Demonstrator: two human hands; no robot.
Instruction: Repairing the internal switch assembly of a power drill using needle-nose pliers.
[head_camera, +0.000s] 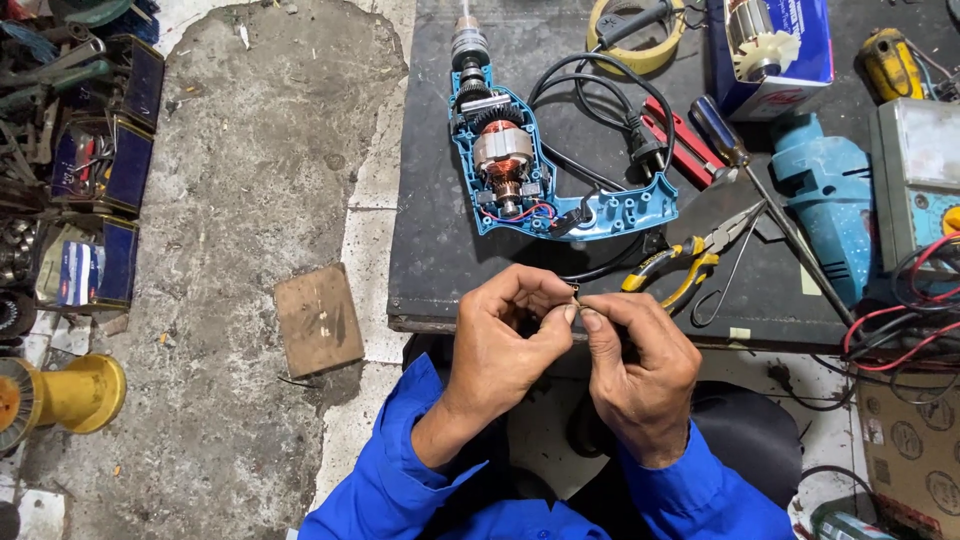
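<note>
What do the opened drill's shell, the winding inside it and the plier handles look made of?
Opened drill's shell: likely moulded plastic, matte blue, with screw bosses showing. Winding: looks like copper wire, shiny reddish-orange coils. Plier handles: probably rubber or plastic grips, yellow and black.

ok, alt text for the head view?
Both hands, left hand and right hand, pinch a tiny part together at the edge of a dark workbench. Behind lie an opened blue drill with its copper armature exposed, and yellow-handled pliers.
</note>
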